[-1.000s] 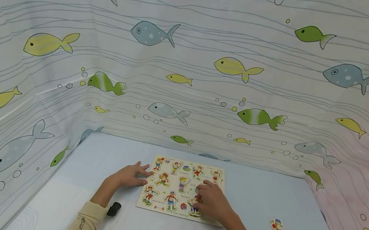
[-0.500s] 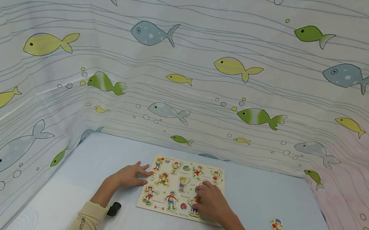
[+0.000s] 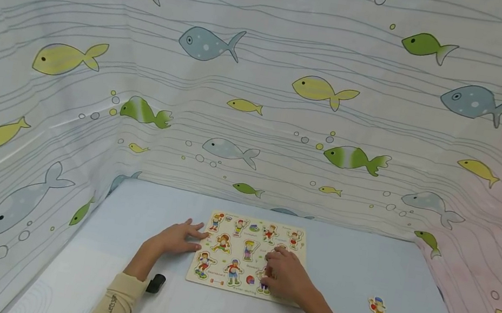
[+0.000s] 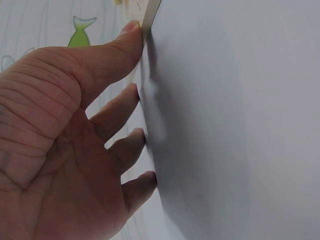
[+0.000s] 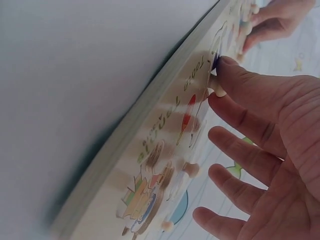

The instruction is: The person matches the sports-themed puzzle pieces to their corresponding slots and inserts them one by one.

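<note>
A wooden knob puzzle board [image 3: 236, 247] with figures of sporty children lies on the table. My left hand [image 3: 176, 239] rests at its left edge with fingers spread; in the left wrist view its thumb and fingertips touch the board's side. My right hand [image 3: 293, 278] is over the lower right part. In the right wrist view its thumb and index finger pinch the small wooden knob [image 5: 217, 89] of a puzzle piece [image 3: 263, 290] with purple on it, the other fingers held straighter. The hand partly hides that piece in the head view.
A loose puzzle piece [image 3: 376, 311], a child with a blue cap and red paddle, lies on the table [image 3: 347, 265] to the right. Fish-patterned sheeting [image 3: 280, 128] rises behind and at both sides. Black wrist devices show below each sleeve.
</note>
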